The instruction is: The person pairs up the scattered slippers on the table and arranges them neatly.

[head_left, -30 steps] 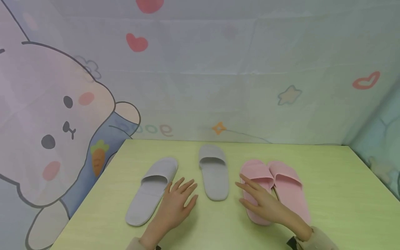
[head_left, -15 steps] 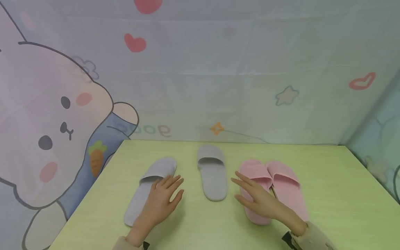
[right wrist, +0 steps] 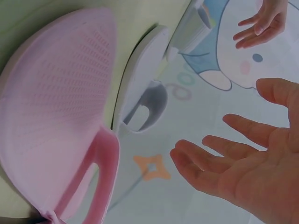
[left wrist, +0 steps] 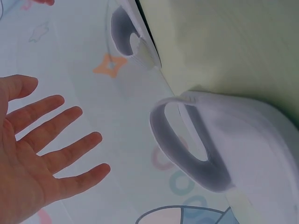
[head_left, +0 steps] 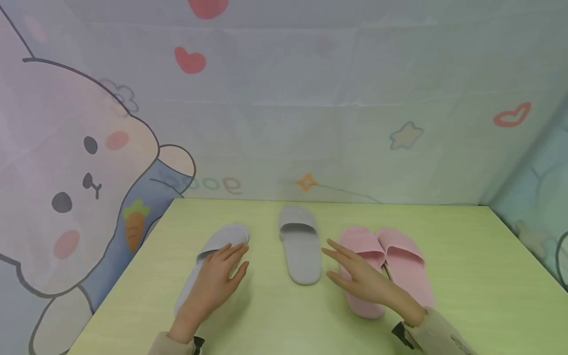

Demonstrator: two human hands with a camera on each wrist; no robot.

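Observation:
Four separate slippers would be several: one grey slipper (head_left: 227, 235) lies slanted at the left, partly hidden behind my left hand (head_left: 212, 286). That hand hovers over it with fingers spread and holds nothing; the left wrist view shows a gap between the hand (left wrist: 42, 154) and the grey slipper (left wrist: 261, 135). In the middle lies another grey slipper (head_left: 302, 259), toe toward the wall. My right hand (head_left: 366, 281) hovers over the left pink slipper (head_left: 360, 239), fingers extended and apart from it. Touching that slipper is a second pink slipper (head_left: 409, 276), both toes pointing away.
The slippers lie on a yellow-green table (head_left: 479, 276). Behind it hangs a pale printed cloth (head_left: 284, 123) with a cartoon figure at the left. At the right edge stands another printed cloth (head_left: 541, 197), with a dark cable (head_left: 560, 261) in front.
My left hand has moved left, from beside the left grey slipper to over it. My right hand has shifted slightly left. The slippers keep their places; the head view has turned slightly.

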